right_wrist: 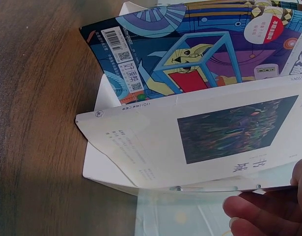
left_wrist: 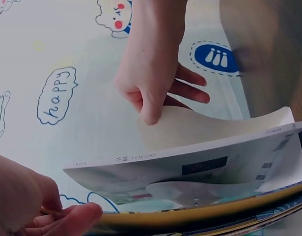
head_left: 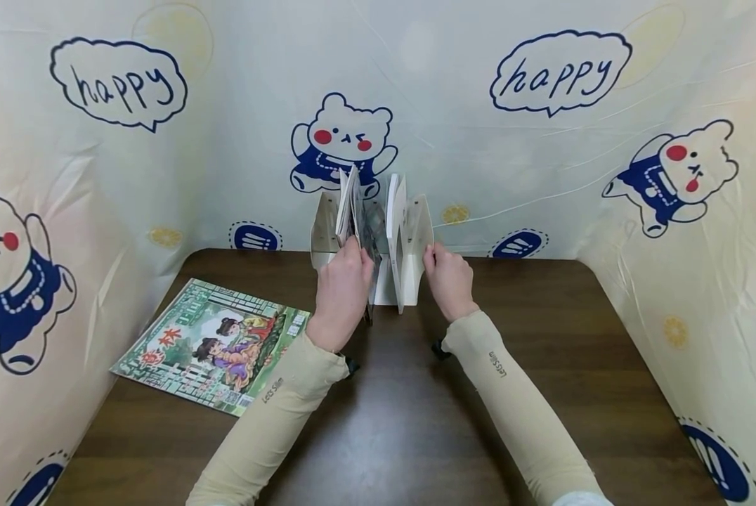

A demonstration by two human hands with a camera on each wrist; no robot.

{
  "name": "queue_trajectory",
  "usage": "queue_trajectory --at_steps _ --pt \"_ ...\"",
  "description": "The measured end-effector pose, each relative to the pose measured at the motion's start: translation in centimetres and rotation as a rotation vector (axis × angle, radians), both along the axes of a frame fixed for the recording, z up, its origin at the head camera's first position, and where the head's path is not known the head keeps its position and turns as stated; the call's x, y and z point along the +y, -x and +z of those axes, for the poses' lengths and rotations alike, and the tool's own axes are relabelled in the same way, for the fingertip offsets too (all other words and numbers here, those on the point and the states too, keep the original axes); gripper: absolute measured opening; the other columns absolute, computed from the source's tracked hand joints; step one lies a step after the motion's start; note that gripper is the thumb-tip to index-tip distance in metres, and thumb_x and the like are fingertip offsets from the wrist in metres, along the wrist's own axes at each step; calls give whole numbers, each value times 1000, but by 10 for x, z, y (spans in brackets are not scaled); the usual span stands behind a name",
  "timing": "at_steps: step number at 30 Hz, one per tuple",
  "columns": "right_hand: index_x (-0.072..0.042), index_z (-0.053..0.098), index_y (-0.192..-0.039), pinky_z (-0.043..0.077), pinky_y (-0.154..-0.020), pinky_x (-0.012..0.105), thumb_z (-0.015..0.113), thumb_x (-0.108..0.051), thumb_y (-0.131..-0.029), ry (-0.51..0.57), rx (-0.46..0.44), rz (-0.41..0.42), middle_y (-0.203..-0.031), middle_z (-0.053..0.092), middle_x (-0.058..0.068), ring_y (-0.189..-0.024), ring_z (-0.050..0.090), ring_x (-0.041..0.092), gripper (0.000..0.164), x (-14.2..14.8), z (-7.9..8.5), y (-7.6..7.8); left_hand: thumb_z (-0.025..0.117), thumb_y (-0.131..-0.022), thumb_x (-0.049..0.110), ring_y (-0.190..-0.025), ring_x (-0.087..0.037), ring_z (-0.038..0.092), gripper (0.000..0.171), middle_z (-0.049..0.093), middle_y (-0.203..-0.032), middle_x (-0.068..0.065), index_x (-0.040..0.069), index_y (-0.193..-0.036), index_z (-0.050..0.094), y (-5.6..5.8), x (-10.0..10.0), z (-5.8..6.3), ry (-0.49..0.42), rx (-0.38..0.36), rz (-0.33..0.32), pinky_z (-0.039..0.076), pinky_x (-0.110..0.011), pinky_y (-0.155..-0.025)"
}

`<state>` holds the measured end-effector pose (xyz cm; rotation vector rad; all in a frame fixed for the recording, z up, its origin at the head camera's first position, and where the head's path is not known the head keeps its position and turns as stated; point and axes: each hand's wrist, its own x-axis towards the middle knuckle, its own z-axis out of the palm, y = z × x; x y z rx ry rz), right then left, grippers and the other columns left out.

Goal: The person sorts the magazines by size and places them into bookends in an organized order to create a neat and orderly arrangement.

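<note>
A white book rack [head_left: 387, 288] stands upright at the far edge of the table, with books between its panels. My left hand [head_left: 343, 292] pinches the near edge of a colourful magazine [right_wrist: 190, 59] in the rack's left part. Its dark blue cover shows in the right wrist view. To its right leans a white paperback [right_wrist: 141, 142] with a dark picture on its cover. My right hand [head_left: 450, 281] pinches the rack's right side panel [head_left: 419, 242] between thumb and fingers. More thin books [head_left: 348, 204] stand left of the colourful magazine, partly hidden by my left hand.
A green illustrated magazine [head_left: 226, 344] lies flat on the dark wooden table [head_left: 403, 422], left of the rack and partly under my left forearm. Behind the table hangs a pale curtain [head_left: 454, 154] printed with bears, which also encloses both sides.
</note>
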<state>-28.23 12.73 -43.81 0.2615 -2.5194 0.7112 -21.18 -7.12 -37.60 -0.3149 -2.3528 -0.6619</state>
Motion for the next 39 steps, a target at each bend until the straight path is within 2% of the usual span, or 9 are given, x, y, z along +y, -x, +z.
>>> queue_trajectory --at_steps 6,11,17,22,26,30,34,39 --pt "-7 51 -72 46 -48 46 52 -20 -109 -2 -2 -6 -59 53 11 -50 53 29 38 -1 0 1 63 -104 8 -68 -36 74 21 74 -92 -25 -10 -113 61 -1 -5 -1 -36 -6 -25 61 -42 -56" --pt "-7 52 -72 46 -48 46 55 -17 -107 3 -5 -10 -59 54 11 -50 52 29 37 -1 0 1 66 -102 9 -65 -36 73 18 72 -87 -23 -6 -108 56 -1 -11 -2 -81 -1 -38 59 -42 -53" --pt "-6 53 -73 46 -49 46 54 -18 -108 7 0 -6 -60 55 13 -50 54 30 36 0 1 0 67 -102 11 -62 -34 71 18 65 -74 -16 -3 -98 56 -1 -17 -3 -52 18 -34 58 -42 -52" --pt "-7 52 -74 45 -48 45 53 -19 -109 7 -11 -6 -60 54 11 -50 52 29 37 0 1 0 67 -102 14 -54 -30 65 20 63 -68 -13 -1 -93 59 -3 -22 -6 -33 23 -13 53 -39 -46" --pt "-8 51 -73 41 -47 42 52 -19 -109 0 -17 -5 -58 49 9 -48 48 28 38 -1 1 -1 65 -103 21 -45 -24 55 25 58 -62 -8 2 -86 59 -6 -27 -9 -11 28 8 42 -35 -39" --pt "-10 47 -70 35 -45 38 52 -19 -109 -10 2 3 -54 41 5 -44 42 25 40 -1 1 -2 63 -103 25 -40 -23 47 29 56 -57 -6 4 -82 60 -9 -33 -12 20 47 43 33 -35 -37" --pt "-11 44 -69 31 -43 36 52 -19 -109 -23 18 2 -53 36 2 -42 38 22 42 -1 1 -2 63 -102 26 -41 -24 49 29 59 -58 -7 4 -83 63 -13 -42 -14 32 39 66 32 -36 -37" --pt "-11 44 -68 33 -43 37 54 -17 -108 -24 18 -3 -53 38 3 -42 40 23 42 -1 2 -2 62 -102 28 -45 -23 50 30 61 -62 -7 4 -84 65 -18 -57 -16 24 -16 79 32 -35 -39"
